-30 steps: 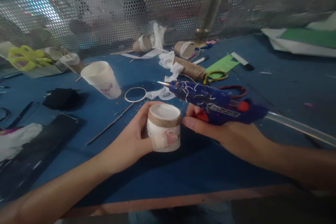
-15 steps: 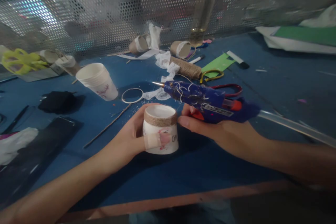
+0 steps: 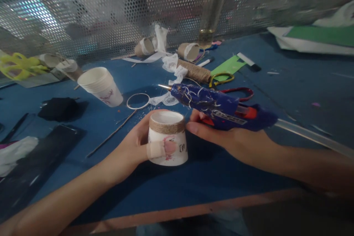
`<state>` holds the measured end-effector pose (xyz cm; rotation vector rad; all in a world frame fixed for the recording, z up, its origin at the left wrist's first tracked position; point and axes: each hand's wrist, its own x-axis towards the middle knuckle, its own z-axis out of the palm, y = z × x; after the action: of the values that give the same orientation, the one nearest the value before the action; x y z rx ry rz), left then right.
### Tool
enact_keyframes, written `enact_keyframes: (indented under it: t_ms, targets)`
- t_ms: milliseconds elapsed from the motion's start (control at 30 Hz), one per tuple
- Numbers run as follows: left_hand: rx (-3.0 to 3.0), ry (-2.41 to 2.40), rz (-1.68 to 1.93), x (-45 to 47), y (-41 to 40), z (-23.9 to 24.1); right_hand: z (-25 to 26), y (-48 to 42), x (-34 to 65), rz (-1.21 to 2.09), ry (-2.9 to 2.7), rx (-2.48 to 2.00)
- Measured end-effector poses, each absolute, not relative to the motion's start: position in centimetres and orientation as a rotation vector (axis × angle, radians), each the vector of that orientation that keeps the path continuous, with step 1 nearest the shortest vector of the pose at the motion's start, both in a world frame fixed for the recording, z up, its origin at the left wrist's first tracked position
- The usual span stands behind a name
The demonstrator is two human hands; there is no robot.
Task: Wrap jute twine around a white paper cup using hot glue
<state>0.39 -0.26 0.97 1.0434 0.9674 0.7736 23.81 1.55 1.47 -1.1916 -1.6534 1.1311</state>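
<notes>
A white paper cup (image 3: pixel 177 155), with twine wound in a band around its upper part, is gripped by my left hand (image 3: pixel 143 145). The thumb, wrapped in a bandage, presses on the cup's front; the other fingers are hidden behind it. My right hand (image 3: pixel 221 134) holds a blue hot glue gun (image 3: pixel 204 103), its metal tip pointing left above and behind the cup. A clear glue stick (image 3: pixel 309 134) sticks out of the gun's back. The right fingertips are at the cup's right side, by the twine; whether they touch it I cannot tell.
Stacked paper cups (image 3: pixel 101 86) stand to the left, beside a white ring (image 3: pixel 138 101) and a thin stick (image 3: pixel 112 132). Behind the gun lie lace ribbon (image 3: pixel 177 73), a twine roll (image 3: pixel 195 71) and scissors (image 3: pixel 240 92). A perforated metal screen (image 3: pixel 110 11) rises at the back.
The whole view has shifted slightly. The cup appears a little lower and tilted slightly more; both hands keep their holds.
</notes>
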Motion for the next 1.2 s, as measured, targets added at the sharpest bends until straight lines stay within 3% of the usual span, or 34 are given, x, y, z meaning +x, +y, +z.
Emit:
enact_keyframes:
  t_ms: [1200]
  targets:
    - [0.979, 0.823, 0.73, 0.3, -0.3, 0.6, 1.0, 1.4, 24.7, 1.162, -1.667, -1.176]
